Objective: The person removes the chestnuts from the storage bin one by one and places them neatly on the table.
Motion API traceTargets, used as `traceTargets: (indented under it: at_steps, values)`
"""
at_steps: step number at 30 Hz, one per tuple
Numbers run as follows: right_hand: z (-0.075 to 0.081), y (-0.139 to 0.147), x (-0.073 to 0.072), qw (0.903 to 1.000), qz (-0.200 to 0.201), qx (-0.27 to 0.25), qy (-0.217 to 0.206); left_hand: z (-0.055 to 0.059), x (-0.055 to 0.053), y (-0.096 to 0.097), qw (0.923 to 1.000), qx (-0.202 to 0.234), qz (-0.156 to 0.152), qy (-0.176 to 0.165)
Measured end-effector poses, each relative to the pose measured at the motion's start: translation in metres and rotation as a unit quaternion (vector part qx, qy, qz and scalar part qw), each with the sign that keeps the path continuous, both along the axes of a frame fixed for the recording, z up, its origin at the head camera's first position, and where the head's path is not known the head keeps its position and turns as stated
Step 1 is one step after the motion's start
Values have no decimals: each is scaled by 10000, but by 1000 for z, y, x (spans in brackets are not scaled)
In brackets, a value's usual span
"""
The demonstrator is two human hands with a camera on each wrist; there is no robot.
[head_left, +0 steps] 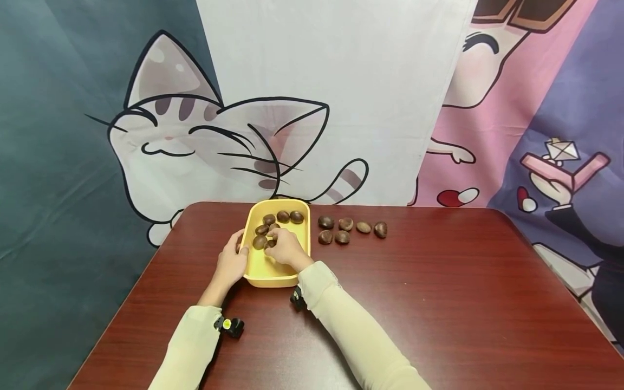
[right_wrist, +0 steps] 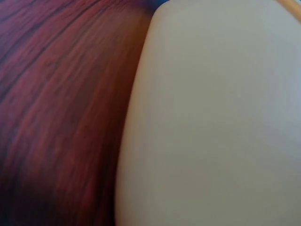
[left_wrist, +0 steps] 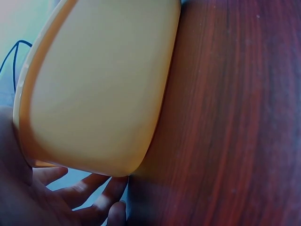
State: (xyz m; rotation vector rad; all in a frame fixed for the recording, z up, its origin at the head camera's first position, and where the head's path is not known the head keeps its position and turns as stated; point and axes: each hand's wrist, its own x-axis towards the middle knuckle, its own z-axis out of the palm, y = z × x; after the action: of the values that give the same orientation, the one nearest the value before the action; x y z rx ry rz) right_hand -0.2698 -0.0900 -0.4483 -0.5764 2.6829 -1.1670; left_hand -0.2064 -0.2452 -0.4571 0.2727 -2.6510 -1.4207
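Note:
A yellow plastic container (head_left: pixel 273 282) stands on the table with several brown chestnuts (head_left: pixel 260 242) inside, mostly toward its far and left parts. My left hand (head_left: pixel 231 264) grips its left side, thumb at the rim. In the left wrist view the fingers (left_wrist: pixel 80 190) of that hand lie against the container's outer wall (left_wrist: pixel 99 94). Reaching in over the right rim, my right hand (head_left: pixel 286 249) pinches a chestnut (head_left: pixel 270 245) between thumb and fingers. The right wrist view has only the container's outer wall (right_wrist: pixel 211 117) and the tabletop; the right hand is hidden there.
Several more chestnuts (head_left: pixel 343 237) lie in two loose rows on the reddish-brown wooden table (head_left: pixel 439 303), to the right of the container. Behind the table's far edge hangs a cloth backdrop (head_left: pixel 341 65) with cartoon drawings, including a cat.

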Motion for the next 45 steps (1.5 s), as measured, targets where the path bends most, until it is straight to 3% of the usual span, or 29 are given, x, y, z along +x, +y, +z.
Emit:
traceTargets:
  at_steps: [14,31,45]
  values:
    - [0,-2,1,9975,-259,649,108,1,1,-1,9999,-102,47,2]
    - [0,-2,2,9932,-141,1144,143,2,1,0,9999,-140,90,23]
    - [-1,0,2,9985,-42,512,198,2,1,0,9999,-90,97,8]
